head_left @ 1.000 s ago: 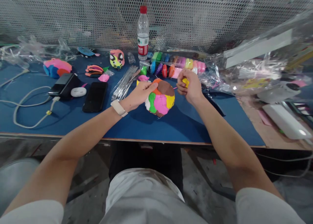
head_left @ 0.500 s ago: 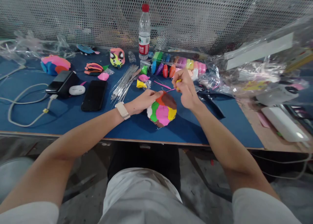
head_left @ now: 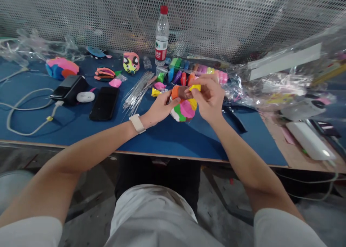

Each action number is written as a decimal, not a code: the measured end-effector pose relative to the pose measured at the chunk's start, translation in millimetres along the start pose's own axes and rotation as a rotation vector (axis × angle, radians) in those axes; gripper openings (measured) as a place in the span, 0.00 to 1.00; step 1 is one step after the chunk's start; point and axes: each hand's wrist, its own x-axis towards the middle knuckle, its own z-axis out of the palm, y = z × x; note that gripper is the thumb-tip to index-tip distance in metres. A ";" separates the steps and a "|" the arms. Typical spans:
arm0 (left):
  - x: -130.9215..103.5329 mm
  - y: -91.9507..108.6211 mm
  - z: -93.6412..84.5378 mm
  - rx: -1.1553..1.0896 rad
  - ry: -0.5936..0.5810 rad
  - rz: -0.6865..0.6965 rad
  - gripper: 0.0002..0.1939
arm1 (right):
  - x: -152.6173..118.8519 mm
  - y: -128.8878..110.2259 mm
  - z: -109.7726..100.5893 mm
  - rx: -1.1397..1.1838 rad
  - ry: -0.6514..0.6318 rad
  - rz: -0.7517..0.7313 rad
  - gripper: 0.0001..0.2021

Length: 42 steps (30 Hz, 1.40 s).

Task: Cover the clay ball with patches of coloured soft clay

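Observation:
My left hand grips the left side of a round piece covered in patches of coloured clay: pink, green, white, yellow, orange and brown. Its thumb lies across the near face. My right hand pinches a bit of yellow clay between thumb and fingers, close above the brown and yellow upper right part of the piece. Whether the yellow clay touches the piece I cannot tell. Just behind lie a pink clay lump and a yellow clay lump.
A water bottle stands at the back beside packs of coloured clay. Thin wires, a phone and a black device with a cable lie left. Plastic bags and a white power bank are right.
The clay-covered piece has been raised and turned in my left hand. My right hand has brought the yellow clay over to it. The pink stick seen between the hands before is no longer visible.

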 end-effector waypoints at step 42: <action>-10.4 16.0 2.2 0.253 -0.046 0.237 0.29 | -1.9 -0.4 7.5 -0.336 0.071 -0.325 0.21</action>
